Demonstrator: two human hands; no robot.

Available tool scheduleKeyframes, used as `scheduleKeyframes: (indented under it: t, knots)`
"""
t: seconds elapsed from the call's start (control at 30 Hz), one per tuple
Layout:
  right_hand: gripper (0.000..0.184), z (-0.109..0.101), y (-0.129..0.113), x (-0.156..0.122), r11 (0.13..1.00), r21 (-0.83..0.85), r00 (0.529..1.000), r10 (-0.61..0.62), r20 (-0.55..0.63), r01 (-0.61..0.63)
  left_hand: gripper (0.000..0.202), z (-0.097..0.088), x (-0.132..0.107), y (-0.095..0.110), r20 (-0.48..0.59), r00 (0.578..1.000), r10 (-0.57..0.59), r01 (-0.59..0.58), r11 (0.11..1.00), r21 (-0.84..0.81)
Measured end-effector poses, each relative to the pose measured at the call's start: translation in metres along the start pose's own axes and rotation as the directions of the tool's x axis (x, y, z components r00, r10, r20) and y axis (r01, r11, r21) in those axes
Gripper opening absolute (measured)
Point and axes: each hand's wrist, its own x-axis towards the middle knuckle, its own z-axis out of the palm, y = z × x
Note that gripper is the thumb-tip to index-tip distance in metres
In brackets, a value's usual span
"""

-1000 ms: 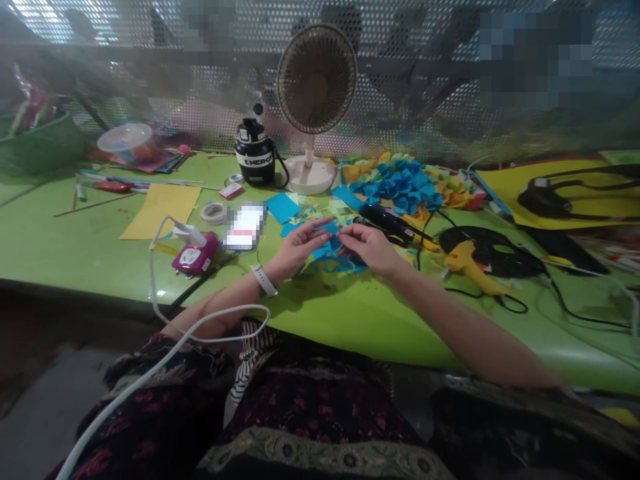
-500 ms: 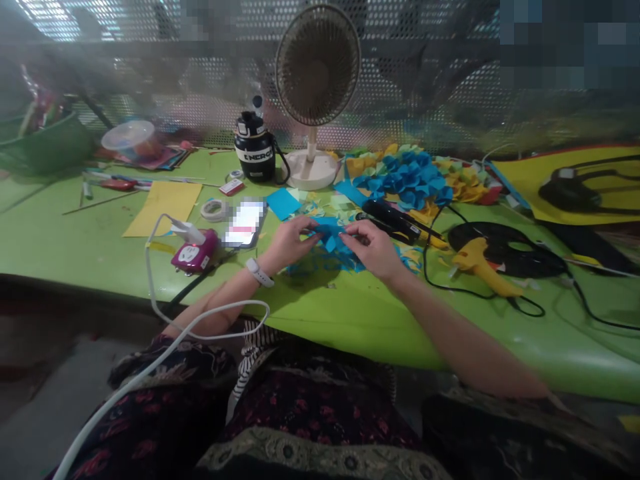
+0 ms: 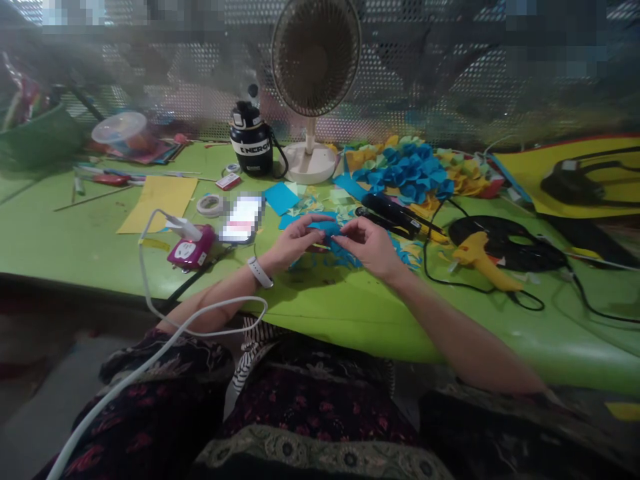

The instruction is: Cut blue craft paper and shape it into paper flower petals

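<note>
Left hand (image 3: 295,241) and right hand (image 3: 367,247) meet above the table (image 3: 320,307), fingers curled, each pinching one side of a small folded piece of blue paper (image 3: 327,229). The paper is held just above a scatter of blue and yellow paper scraps (image 3: 405,257), close to the table's middle; exact fold cannot be made out, fingers cover part of it. White smartwatch (image 3: 260,273) on the left wrist. Nearest the left hand: a blurred phone (image 3: 243,219), a flat blue paper square (image 3: 280,198) and a roll of masking tape (image 3: 210,205), with a sheet of yellow card (image 3: 157,203) beyond. A magenta power socket (image 3: 190,248) sits by the table edge, its white cable (image 3: 200,320) looping across the left forearm. Nearest the right hand: a black cylindrical tool (image 3: 390,213), then a yellow glue gun (image 3: 483,257) lying on its side beside coiled black cord. Farther back, a heap of blue paper flowers (image 3: 407,173) lies against yellow ones (image 3: 465,173). Behind these stand a desk fan (image 3: 315,60) and a black insulated bottle (image 3: 251,147), well apart from both hands.
</note>
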Motion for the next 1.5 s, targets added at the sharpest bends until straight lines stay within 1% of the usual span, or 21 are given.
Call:
scheduleKeyframes:
  t: [0.1, 0.17, 0.27, 0.37, 0.4, 0.47, 0.53, 0.57, 0.67, 0.73, 0.9, 0.97, 1.07, 1.37, 1.5]
  knots:
    - [0.047, 0.000, 0.000, 0.000, 1.000, 0.029, 0.999, 0.000, 0.034, -0.001, 0.034, 0.001, 0.000, -0.001, -0.014, 1.000, 0.012, -0.012, 1.000, -0.004]
    - [0.047, 0.001, 0.000, 0.000, 1.000, 0.020, 0.999, -0.002, 0.043, 0.001, 0.035, 0.001, 0.001, -0.004, -0.021, 0.999, 0.039, -0.039, 0.999, 0.025]
    - [0.048, 0.003, 0.000, 0.000, 1.000, 0.027, 1.000, -0.007, -0.017, 0.007, 0.031, 0.002, 0.002, -0.007, -0.057, 0.994, 0.092, -0.089, 0.995, 0.055]
    - [0.052, 0.006, 0.001, 0.000, 0.999, 0.033, 0.996, 0.007, -0.085, -0.005, 0.033, 0.005, 0.001, -0.007, -0.113, 0.980, 0.161, -0.156, 0.986, 0.050]
    - [0.051, 0.007, 0.001, 0.000, 0.999, 0.033, 0.997, 0.019, -0.081, -0.017, 0.033, 0.006, 0.001, -0.007, -0.129, 0.975, 0.179, -0.175, 0.984, 0.045]
    - [0.049, 0.007, 0.001, -0.001, 0.999, 0.033, 0.999, 0.037, -0.027, -0.036, 0.029, 0.008, 0.001, -0.007, -0.160, 0.968, 0.194, -0.192, 0.981, 0.024]
    - [0.048, 0.006, 0.001, -0.001, 0.999, 0.031, 1.000, 0.025, 0.015, -0.026, 0.023, 0.007, 0.002, -0.010, -0.189, 0.965, 0.180, -0.186, 0.982, -0.013]
    - [0.048, 0.004, 0.001, -0.001, 0.999, 0.033, 1.000, 0.010, 0.010, -0.010, 0.023, 0.006, 0.003, -0.011, -0.190, 0.967, 0.168, -0.177, 0.984, -0.030]
    - [0.047, -0.001, -0.001, 0.001, 0.997, 0.072, 0.998, -0.020, -0.063, 0.025, 0.032, 0.001, 0.007, -0.017, -0.121, 0.985, 0.126, -0.133, 0.990, -0.055]
    - [0.049, -0.004, -0.003, 0.003, 0.995, 0.102, 0.997, -0.011, -0.081, 0.019, 0.034, -0.002, 0.008, -0.017, -0.083, 0.992, 0.094, -0.099, 0.994, -0.051]
    - [0.049, -0.010, -0.008, 0.004, 0.998, 0.054, 1.000, -0.024, -0.014, 0.025, 0.033, -0.003, 0.005, -0.011, -0.067, 0.997, 0.030, -0.029, 0.999, 0.014]
    - [0.048, -0.012, -0.010, 0.004, 0.999, 0.027, 0.999, -0.032, 0.001, 0.032, 0.030, -0.003, 0.004, -0.008, -0.057, 0.998, 0.017, -0.014, 0.998, 0.055]
    - [0.047, -0.013, -0.010, 0.004, 0.999, 0.016, 0.999, -0.033, 0.010, 0.032, 0.026, -0.004, 0.004, -0.008, -0.043, 0.999, 0.013, -0.008, 0.995, 0.098]
    - [0.042, -0.013, -0.009, 0.003, 0.999, 0.027, 0.999, -0.037, 0.008, 0.036, 0.028, -0.006, 0.005, -0.009, -0.040, 0.998, 0.047, -0.044, 0.996, 0.080]
    - [0.041, -0.011, -0.010, 0.003, 0.999, 0.050, 1.000, -0.013, 0.006, 0.013, 0.030, -0.005, 0.005, -0.008, -0.037, 0.999, 0.008, -0.007, 0.999, 0.041]
